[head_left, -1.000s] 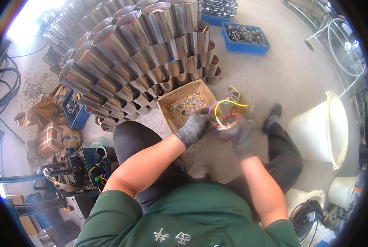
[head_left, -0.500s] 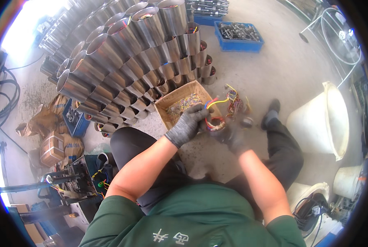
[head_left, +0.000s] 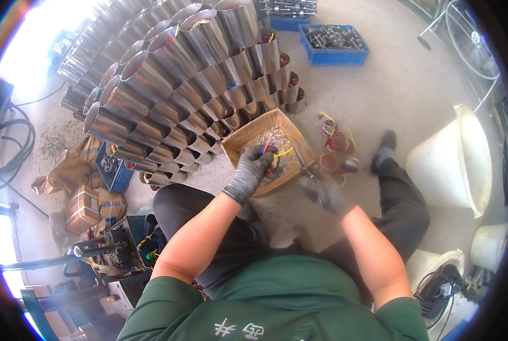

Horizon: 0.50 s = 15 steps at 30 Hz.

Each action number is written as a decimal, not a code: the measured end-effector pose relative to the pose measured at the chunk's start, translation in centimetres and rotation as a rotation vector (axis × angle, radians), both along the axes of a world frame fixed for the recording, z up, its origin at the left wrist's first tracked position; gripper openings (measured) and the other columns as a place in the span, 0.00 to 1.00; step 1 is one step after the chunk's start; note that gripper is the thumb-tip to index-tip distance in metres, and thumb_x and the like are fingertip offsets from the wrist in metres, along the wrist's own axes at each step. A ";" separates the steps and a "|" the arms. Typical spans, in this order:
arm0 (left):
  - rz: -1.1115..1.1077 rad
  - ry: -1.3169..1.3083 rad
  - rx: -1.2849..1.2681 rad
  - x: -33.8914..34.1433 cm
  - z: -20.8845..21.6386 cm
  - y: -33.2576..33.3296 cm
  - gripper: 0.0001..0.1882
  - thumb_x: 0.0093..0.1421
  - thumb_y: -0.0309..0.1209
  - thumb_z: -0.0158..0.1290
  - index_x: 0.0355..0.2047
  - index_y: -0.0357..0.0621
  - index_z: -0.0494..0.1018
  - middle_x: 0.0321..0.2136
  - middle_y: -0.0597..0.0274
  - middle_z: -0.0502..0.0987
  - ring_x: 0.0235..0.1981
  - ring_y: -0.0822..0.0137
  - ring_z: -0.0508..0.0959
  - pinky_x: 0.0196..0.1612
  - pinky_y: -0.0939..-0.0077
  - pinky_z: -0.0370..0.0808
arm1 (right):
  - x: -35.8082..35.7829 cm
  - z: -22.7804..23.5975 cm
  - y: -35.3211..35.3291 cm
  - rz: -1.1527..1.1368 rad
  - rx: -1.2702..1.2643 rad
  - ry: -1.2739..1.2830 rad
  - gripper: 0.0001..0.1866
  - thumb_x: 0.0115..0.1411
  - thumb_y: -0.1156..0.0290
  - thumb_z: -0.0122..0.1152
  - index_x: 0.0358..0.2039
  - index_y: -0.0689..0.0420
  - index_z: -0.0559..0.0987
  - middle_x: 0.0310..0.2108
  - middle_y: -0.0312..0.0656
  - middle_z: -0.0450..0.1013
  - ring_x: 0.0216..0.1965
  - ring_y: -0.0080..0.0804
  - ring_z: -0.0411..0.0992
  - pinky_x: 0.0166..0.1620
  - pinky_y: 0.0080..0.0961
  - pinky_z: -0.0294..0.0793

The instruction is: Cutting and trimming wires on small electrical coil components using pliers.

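Wires (head_left: 285, 152) are pinched in left hand (head_left: 251, 171) over box (head_left: 241, 136), probably for scrap-catching, tool (head_left: 303, 162) gripped at its right rim by blurry right hand (head_left: 335, 199).

Right hand (head_left: 335, 199) is blurred; its tool (head_left: 303, 161) is too smeared to identify. Left hand (head_left: 253, 171) partly hides a wire coil (head_left: 274, 166).

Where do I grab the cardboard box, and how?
Best guess: hold the cardboard box by the top edges of two opposite walls, coming down from above, because its top is open and its walls look thin enough to pinch. The left hand hides part of its near edge.
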<state>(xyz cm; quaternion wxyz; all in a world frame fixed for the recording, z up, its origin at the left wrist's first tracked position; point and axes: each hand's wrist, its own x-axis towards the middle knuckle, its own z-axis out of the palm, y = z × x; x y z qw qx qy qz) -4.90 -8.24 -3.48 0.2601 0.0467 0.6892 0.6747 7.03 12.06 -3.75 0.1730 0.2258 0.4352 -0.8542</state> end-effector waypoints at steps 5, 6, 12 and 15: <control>0.003 0.022 -0.011 0.5 0.4 -0.4 0.12 0.62 0.36 0.54 0.43 0.43 0.76 0.22 0.76 0.72 0.19 0.82 0.65 0.22 0.86 0.62 | -0.2 0.3 0.4 -0.013 0.023 -0.078 0.21 0.53 0.65 0.69 0.46 0.52 0.73 0.20 0.26 0.67 0.16 0.15 0.63 0.19 0.13 0.63; 0.029 -0.041 0.041 0.5 0.3 -0.5 0.13 0.63 0.36 0.54 0.43 0.43 0.76 0.22 0.75 0.72 0.19 0.82 0.65 0.22 0.86 0.61 | -0.2 0.5 0.5 0.000 -0.009 -0.070 0.21 0.53 0.65 0.68 0.46 0.52 0.73 0.20 0.26 0.67 0.16 0.15 0.64 0.19 0.14 0.63; 0.004 -0.064 0.032 0.6 0.6 -1.2 0.12 0.62 0.35 0.54 0.43 0.43 0.76 0.22 0.75 0.71 0.20 0.82 0.64 0.23 0.86 0.61 | -0.3 0.1 1.0 0.124 -0.006 -0.005 0.22 0.58 0.58 0.59 0.50 0.54 0.71 0.29 0.33 0.72 0.19 0.19 0.67 0.19 0.17 0.64; -0.004 -0.012 0.003 0.5 0.1 -1.3 0.12 0.62 0.34 0.54 0.42 0.42 0.75 0.22 0.75 0.70 0.20 0.82 0.64 0.22 0.86 0.61 | -0.6 0.5 0.7 0.160 0.067 0.009 0.26 0.63 0.53 0.51 0.54 0.58 0.68 0.36 0.38 0.75 0.20 0.24 0.66 0.21 0.19 0.63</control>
